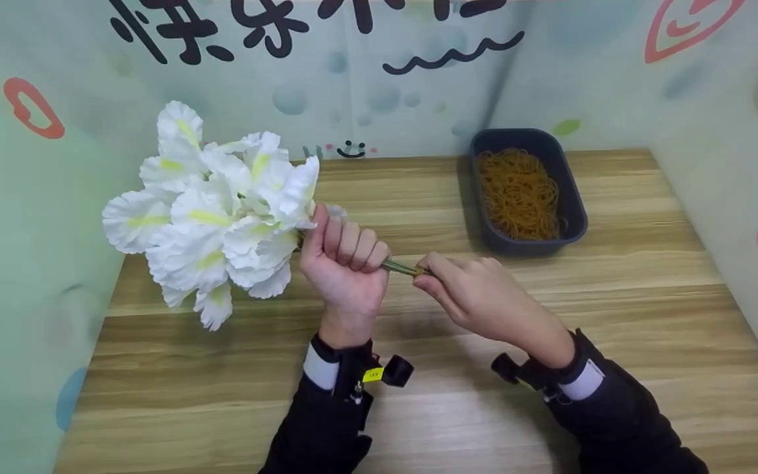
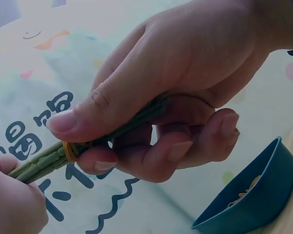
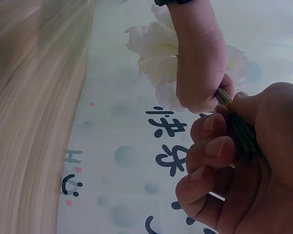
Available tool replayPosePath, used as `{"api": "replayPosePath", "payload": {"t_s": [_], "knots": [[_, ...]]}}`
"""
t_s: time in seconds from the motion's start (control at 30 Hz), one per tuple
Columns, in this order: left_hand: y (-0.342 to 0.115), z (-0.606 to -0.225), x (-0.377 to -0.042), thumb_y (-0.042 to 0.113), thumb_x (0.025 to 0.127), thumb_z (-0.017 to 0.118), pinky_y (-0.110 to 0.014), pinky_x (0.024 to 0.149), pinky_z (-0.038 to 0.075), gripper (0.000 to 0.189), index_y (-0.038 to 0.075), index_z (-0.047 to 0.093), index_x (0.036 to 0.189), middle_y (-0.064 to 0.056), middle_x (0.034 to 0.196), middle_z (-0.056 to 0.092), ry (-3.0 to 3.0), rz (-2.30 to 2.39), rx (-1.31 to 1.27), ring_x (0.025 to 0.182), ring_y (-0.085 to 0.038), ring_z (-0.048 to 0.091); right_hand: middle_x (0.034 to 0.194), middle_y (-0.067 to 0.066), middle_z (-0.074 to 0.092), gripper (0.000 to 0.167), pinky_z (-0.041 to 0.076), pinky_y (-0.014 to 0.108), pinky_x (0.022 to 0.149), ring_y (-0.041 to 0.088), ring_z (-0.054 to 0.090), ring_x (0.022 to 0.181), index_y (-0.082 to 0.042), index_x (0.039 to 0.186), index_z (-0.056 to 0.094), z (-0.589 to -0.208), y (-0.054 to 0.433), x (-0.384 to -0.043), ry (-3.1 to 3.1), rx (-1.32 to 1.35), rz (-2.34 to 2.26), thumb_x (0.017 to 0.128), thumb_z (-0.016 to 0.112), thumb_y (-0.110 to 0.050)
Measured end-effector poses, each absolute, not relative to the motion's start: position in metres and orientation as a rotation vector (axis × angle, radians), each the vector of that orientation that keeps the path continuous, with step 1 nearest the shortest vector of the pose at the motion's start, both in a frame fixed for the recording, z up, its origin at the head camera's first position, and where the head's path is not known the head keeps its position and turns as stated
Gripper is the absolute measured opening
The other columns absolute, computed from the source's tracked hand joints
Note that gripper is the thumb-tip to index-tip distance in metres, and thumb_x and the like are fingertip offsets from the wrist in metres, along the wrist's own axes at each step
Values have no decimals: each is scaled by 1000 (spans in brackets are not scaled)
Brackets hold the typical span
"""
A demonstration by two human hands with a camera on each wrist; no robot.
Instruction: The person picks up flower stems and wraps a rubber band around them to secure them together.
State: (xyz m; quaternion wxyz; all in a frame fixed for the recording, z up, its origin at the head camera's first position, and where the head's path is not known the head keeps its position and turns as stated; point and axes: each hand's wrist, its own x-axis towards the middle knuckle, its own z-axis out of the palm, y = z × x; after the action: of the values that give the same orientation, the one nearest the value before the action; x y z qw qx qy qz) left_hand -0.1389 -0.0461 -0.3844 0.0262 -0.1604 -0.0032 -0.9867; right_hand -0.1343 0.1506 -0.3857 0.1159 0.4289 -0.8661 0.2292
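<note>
A bunch of white artificial flowers with yellow-green streaks points to the left, held above the table. My left hand grips its green stems just below the blooms. Farther down the stems, my right hand pinches between thumb and index finger where a yellow-brown rubber band is wound round them. The stem ends lie inside the right palm, partly covered by the fingers, as the right wrist view shows. The rubber band sits right at the right thumb tip.
A dark blue plastic box full of loose rubber bands stands at the back right of the wood-grain table. Printed cloth walls rise behind the table and on both sides.
</note>
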Motion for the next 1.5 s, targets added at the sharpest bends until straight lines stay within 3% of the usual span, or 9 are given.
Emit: {"api": "replayPosePath", "payload": {"t_s": [0.13, 0.23, 0.37, 0.5, 0.63, 0.73, 0.93, 1.1, 1.5], "knots": [[-46, -380, -137, 24, 103, 75, -21, 52, 3, 69, 19, 15, 69, 8, 59, 14, -49, -3045, -525, 51, -7, 8, 77, 1, 58, 56, 41, 27, 54, 9, 48, 63, -8, 110, 64, -385, 150, -133, -2469, 1264, 695, 122, 28, -49], [-44, -378, -137, 28, 101, 79, -22, 53, 9, 64, 19, 23, 70, 8, 57, 23, -163, -3024, -459, 51, -8, 16, 77, 0, 58, 53, 42, 26, 55, 8, 49, 63, -8, 109, 63, -385, 152, -133, -2431, 1253, 726, 122, 30, -47], [-44, -378, -137, 38, 93, 88, -23, 63, 40, 48, 18, 46, 86, 7, 62, 48, -437, -2983, -322, 59, -12, 49, 74, 0, 54, 52, 42, 25, 56, 6, 47, 63, -7, 106, 61, -386, 154, -130, -2413, 1214, 802, 122, 31, -47], [-51, -379, -136, 49, 95, 88, -32, 89, 60, 48, 19, 54, 112, 4, 86, 70, -855, -2921, -279, 87, -17, 73, 74, 1, 52, 52, 40, 23, 57, 5, 44, 63, -5, 107, 60, -389, 155, -128, -2413, 1171, 892, 121, 33, -48], [-63, -377, -130, 33, 114, 64, -30, 89, 61, 28, 15, 48, 129, 0, 104, 71, -1472, -2716, -287, 95, -15, 72, 73, 2, 48, 52, 39, 23, 57, 4, 40, 63, -2, 109, 59, -391, 155, -127, -2408, 1121, 988, 121, 35, -47], [-69, -375, -123, 16, 117, 53, -33, 89, 63, 20, 7, 49, 135, -6, 107, 70, -1907, -2446, -308, 95, -16, 70, 73, 2, 47, 53, 39, 24, 58, 3, 39, 64, -1, 109, 58, -393, 157, -127, -2397, 1068, 1045, 120, 36, -47], [-69, -370, -115, 18, 119, 54, -43, 93, 65, 20, 1, 64, 126, -17, 111, 74, -2299, -2038, -345, 96, -26, 74, 74, 3, 50, 53, 41, 26, 60, 5, 43, 66, -1, 108, 57, -402, 158, -124, -2398, 1000, 1088, 119, 36, -49], [-65, -368, -114, 22, 121, 50, -38, 85, 61, 28, 5, 69, 112, -13, 107, 78, -2442, -1848, -387, 92, -25, 75, 77, 1, 54, 47, 43, 24, 60, 2, 45, 68, -3, 107, 58, -410, 159, -118, -2429, 1017, 1123, 121, 38, -43], [-64, -382, -128, 25, 120, 51, -31, 76, 54, 29, 6, 66, 103, -8, 90, 70, -2591, -1683, -520, 83, -18, 65, 73, -3, 51, 25, 38, 20, 58, -2, 38, 66, -9, 98, 56, -424, 159, -110, -2564, 1063, 1079, 120, 54, -20]]}}
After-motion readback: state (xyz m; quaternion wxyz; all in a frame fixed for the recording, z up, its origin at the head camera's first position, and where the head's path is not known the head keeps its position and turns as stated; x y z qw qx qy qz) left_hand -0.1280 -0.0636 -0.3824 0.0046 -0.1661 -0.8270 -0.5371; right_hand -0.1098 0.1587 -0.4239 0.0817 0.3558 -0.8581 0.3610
